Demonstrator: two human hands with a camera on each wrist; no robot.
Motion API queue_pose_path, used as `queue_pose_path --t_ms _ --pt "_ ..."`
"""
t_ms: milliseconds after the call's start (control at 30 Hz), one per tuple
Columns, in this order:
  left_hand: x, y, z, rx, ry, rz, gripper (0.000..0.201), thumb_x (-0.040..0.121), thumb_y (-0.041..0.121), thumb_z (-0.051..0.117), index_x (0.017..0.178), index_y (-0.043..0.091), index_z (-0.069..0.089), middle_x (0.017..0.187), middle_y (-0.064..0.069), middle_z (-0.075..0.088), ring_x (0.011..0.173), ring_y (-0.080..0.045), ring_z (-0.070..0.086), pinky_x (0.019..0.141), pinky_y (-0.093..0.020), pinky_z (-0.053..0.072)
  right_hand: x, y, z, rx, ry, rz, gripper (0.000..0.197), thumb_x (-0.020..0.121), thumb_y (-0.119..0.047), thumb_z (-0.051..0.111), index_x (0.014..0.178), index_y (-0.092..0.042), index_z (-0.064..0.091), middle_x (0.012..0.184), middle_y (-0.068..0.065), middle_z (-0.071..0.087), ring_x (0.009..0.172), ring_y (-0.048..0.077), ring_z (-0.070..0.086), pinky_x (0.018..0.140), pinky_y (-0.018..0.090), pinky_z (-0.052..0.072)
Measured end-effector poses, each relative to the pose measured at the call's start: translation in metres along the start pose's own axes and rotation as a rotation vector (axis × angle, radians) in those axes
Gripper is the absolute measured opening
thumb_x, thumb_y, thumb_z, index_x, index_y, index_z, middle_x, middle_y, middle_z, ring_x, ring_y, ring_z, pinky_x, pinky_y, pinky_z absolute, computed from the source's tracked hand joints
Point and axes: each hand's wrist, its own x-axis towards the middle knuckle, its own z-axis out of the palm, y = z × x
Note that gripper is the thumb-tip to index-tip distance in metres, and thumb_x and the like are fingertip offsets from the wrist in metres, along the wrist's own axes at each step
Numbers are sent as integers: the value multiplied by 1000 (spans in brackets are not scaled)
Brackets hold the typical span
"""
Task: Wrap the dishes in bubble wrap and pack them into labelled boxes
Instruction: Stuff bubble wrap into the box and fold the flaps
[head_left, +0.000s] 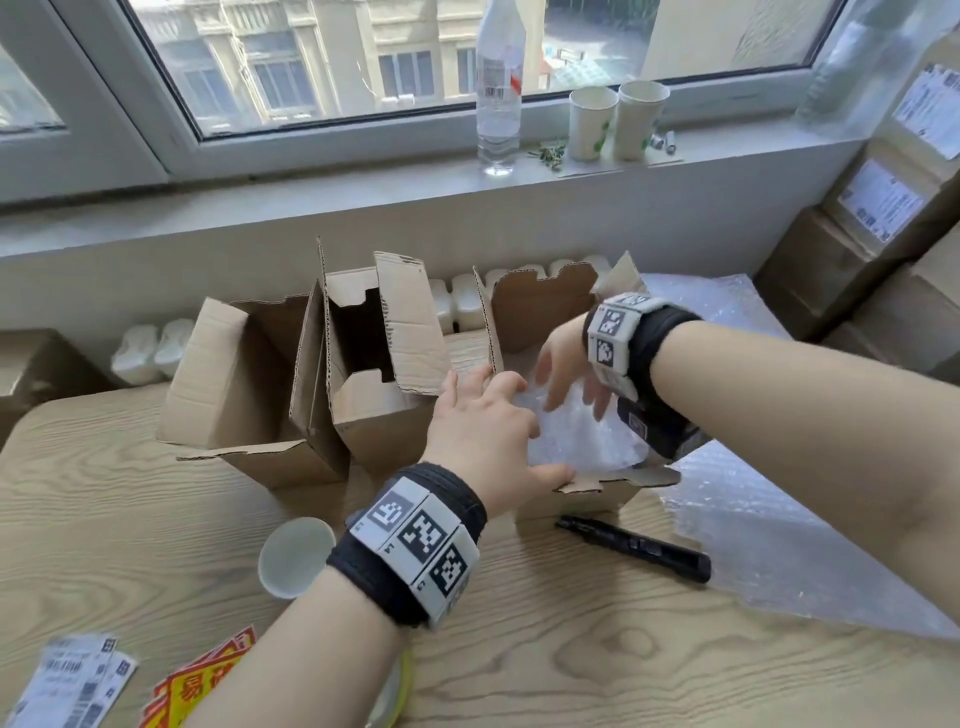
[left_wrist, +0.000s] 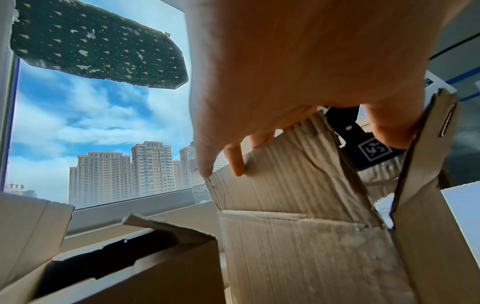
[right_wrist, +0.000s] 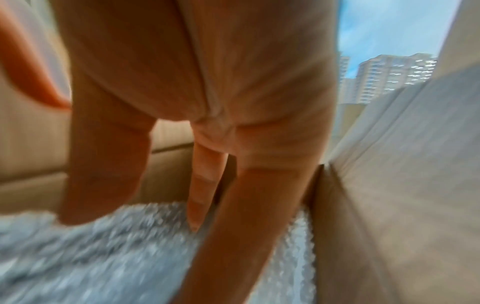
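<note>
— Three open cardboard boxes stand in a row on your wooden table (head_left: 597, 649), and both of your hands are at the right-hand box (head_left: 592, 493). What is your left hand (head_left: 483, 421) doing?

— Your left hand rests on the left flap (left_wrist: 285, 174) of that box. Your fingers (left_wrist: 235, 158) are fairly straight and a little spread, their tips hooked over the flap's top edge, and your thumb lies along the near rim. Nothing is gripped in it.

— And the right hand (head_left: 571, 364)?

— It reaches down into the same box. Your fingers (right_wrist: 200, 185) hang straight and apart, with the tips touching the bubble-wrapped bundle (head_left: 576, 436) that fills the box. The wrist view is blurred, so I cannot tell how hard you press, and the dish inside the wrap cannot be seen.

— What else lies around you?

— A loose sheet of bubble wrap (head_left: 779, 530) spreads over the table to the right of the box. A black marker (head_left: 634, 548) lies just in front of the box. A white bowl (head_left: 296, 556) sits near your left wrist. Printed labels (head_left: 67, 686) and red-and-yellow stickers (head_left: 208, 680) lie at the near left edge. The middle box (head_left: 374, 374) and the left box (head_left: 244, 395) stand open with their flaps up. On the windowsill stand a clear bottle (head_left: 498, 88) and two paper cups (head_left: 615, 122).
</note>
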Motion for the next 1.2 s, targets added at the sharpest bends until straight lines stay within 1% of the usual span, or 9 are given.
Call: queue_pose_path --t_ms 167,267,333,433,567,633,867,1033,1200 --pt "4 28 -9 45 77 -41 48 84 65 47 117 33 63 144 3 35 144 -25 5 115 -53 -7 -31 34 -27 526 241 -139 17 92 -12 59 91 5 60 79 20 64 70 30 67 59 35 59" --pt "11 53 -12 35 155 -20 40 87 58 48 114 34 64 139 5 42 142 -24 11 117 -50 -3 -52 72 -31 436 630 -186 25 91 -19 54 68 -8 58 69 10 63 57 21 63 53 27 54" --pt "16 72 -13 12 195 6 35 88 54 48 112 34 65 134 8 46 140 -21 17 117 -47 1 -59 108 -22 251 848 -131 23 91 -23 49 73 -10 55 73 7 61 68 26 62 59 26 42" --pt "22 100 -11 6 286 88 34 89 50 45 106 31 69 124 10 56 132 -19 31 114 -39 16 -47 168 11 97 711 14 17 91 -27 53 94 -11 57 95 12 60 100 30 59 74 29 40" --pt "29 133 -8 -21 324 145 30 90 44 50 108 29 69 121 10 59 126 -17 38 107 -32 26 -25 218 68 -13 385 121 90 74 -50 74 144 -17 29 141 10 41 128 31 41 103 39 38" --pt "31 146 -5 -25 330 163 29 91 43 51 107 28 69 121 10 60 124 -16 39 106 -31 28 -18 229 87 -37 357 120 93 71 -46 77 145 -20 28 141 9 38 128 32 39 102 41 39" --pt "36 175 5 -25 317 148 27 91 44 52 106 29 69 117 12 62 121 -14 41 104 -32 32 -18 257 104 73 603 148 39 85 -3 52 123 -9 44 127 15 39 115 32 45 84 39 45" --pt "38 190 11 -25 288 118 28 91 45 51 108 30 68 119 12 61 122 -13 41 104 -32 31 -22 270 103 -75 560 189 44 82 -33 64 118 -14 46 122 8 46 117 28 41 90 36 40" --pt "38 202 16 -33 281 91 28 91 45 51 109 30 67 119 11 61 123 -13 39 104 -30 30 -24 273 101 -9 598 140 24 91 -7 45 115 -6 51 118 13 55 107 31 54 78 36 46"
